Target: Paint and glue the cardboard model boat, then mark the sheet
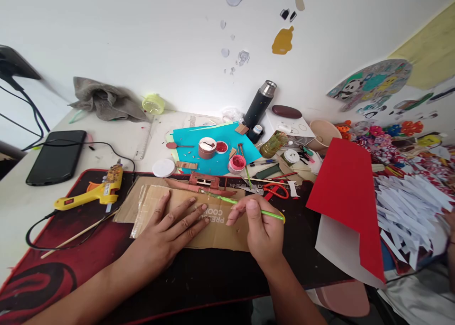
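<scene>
My left hand (174, 232) lies flat with fingers spread on a brown cardboard piece (220, 237). Between the thumb and fingers of my right hand (261, 227) is a green paintbrush (227, 200), its tip pointing left over a reddish-brown painted strip (185, 186) along the cardboard's far edge. Just behind the strip sits a small reddish-brown piece with an opening (204, 180). Farther back, an open jar of red paint (237, 163) and a brown jar with whitish contents (207, 148) stand by a blue sheet (181, 137).
A yellow glue gun (106, 192) and a black phone (57, 157) lie at the left. Orange-handled scissors (276, 190), a black flask (259, 104) and a folded red sheet (344, 192) are right of centre. White paper strips (408, 211) are piled farther right.
</scene>
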Action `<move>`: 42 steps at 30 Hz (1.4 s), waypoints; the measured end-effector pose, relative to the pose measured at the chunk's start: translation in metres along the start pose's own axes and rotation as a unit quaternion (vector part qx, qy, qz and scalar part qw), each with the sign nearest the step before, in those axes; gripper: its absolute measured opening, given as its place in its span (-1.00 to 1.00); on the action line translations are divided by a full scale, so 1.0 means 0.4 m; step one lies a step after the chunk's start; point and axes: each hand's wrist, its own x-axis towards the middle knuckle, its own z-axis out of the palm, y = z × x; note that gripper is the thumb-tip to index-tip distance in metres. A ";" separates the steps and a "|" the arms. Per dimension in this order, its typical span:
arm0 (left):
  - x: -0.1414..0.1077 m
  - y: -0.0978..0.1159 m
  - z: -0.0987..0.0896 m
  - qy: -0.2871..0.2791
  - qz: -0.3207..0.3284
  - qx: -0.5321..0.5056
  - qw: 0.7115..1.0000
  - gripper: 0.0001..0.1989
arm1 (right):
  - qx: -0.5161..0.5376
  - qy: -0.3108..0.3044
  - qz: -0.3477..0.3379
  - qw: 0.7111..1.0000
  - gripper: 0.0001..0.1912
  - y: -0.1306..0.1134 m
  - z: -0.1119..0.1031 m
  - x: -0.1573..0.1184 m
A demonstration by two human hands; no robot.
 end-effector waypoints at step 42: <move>-0.007 -0.006 0.002 -0.005 -0.010 -0.017 1.000 -0.31 | -0.015 0.128 0.034 0.991 -0.50 0.018 -0.106 -0.040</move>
